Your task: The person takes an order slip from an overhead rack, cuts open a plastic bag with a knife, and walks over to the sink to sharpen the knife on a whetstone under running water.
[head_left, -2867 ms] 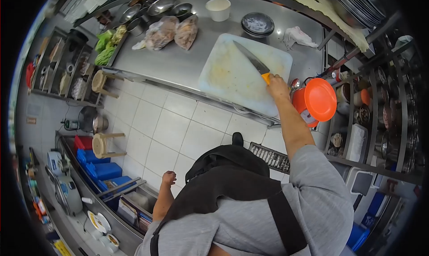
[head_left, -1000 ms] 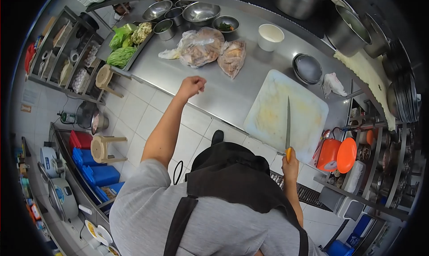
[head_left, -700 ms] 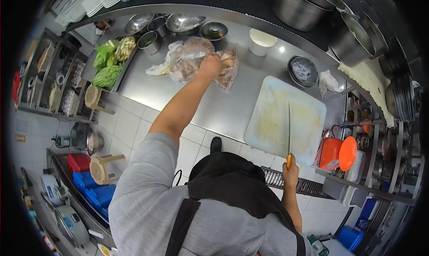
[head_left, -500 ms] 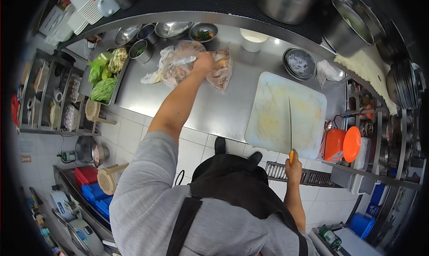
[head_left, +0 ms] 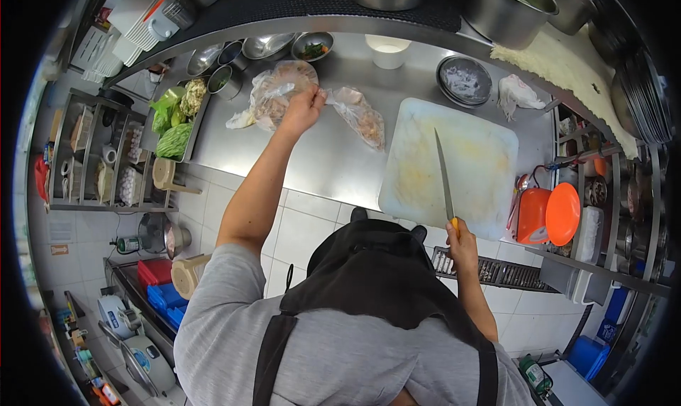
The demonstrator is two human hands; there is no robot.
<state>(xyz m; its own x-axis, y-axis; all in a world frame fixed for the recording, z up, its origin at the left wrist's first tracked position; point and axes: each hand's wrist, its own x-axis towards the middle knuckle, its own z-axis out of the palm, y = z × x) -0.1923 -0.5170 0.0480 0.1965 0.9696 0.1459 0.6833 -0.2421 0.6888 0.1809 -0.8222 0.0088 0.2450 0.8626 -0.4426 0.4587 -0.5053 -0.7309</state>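
My left hand [head_left: 305, 110] is closed at the gathered neck of a clear plastic bag [head_left: 360, 118] with pale, brownish pieces inside, perhaps meat. Just left of it, partly behind my hand, lies a larger clear bag of similar pieces [head_left: 273, 94]. A long kitchen knife [head_left: 444, 172] is in my right hand [head_left: 462, 244], fingers wrapped round its yellow handle. Its blade points away from me above the white cutting board [head_left: 411, 193]; whether it touches the board, I cannot tell.
Metal bowls [head_left: 268, 46] line the back left of the steel counter [head_left: 298, 165]. A tray of vegetables [head_left: 191, 133] stands at the left end. Stacked dark plates [head_left: 464, 81], a crumpled white cloth [head_left: 520, 95] and an orange scale [head_left: 533, 214] are on the right.
The right-hand bag has turned and now stretches from my left hand toward the board. My left hand appears lower on the bags. The knife tip has swung left, and the whole view has shifted.
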